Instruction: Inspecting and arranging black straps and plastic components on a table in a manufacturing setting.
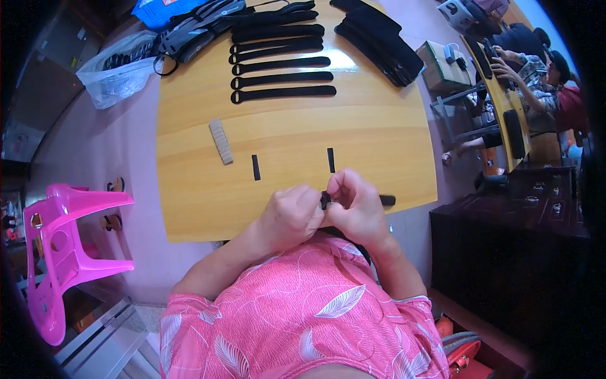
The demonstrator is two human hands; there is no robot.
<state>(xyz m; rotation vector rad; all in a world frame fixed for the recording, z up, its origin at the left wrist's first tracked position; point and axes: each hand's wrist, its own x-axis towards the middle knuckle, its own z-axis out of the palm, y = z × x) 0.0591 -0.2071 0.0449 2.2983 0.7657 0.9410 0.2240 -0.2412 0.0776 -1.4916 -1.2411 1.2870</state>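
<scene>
Near the front edge of the wooden table, my left hand (293,211) and my right hand (360,208) meet with bent, closed fingers. Between them they grip a black strap (387,200); its rounded end sticks out to the right of my right hand, while the part at my fingertips is mostly hidden. Just beyond my hands lie two short black strips, a left one (256,167) and a right one (331,160). Farther left rests a beige segmented strip (221,142). Several black straps with loop ends (284,94) lie in a row across the far table.
A stack of black pieces (379,44) covers the table's far right. Beyond the far left corner are a clear plastic bag (117,79) and a blue basket (164,11). A pink stool (79,208) stands left, a dark cabinet (505,221) right. Another person (536,88) works at a second table.
</scene>
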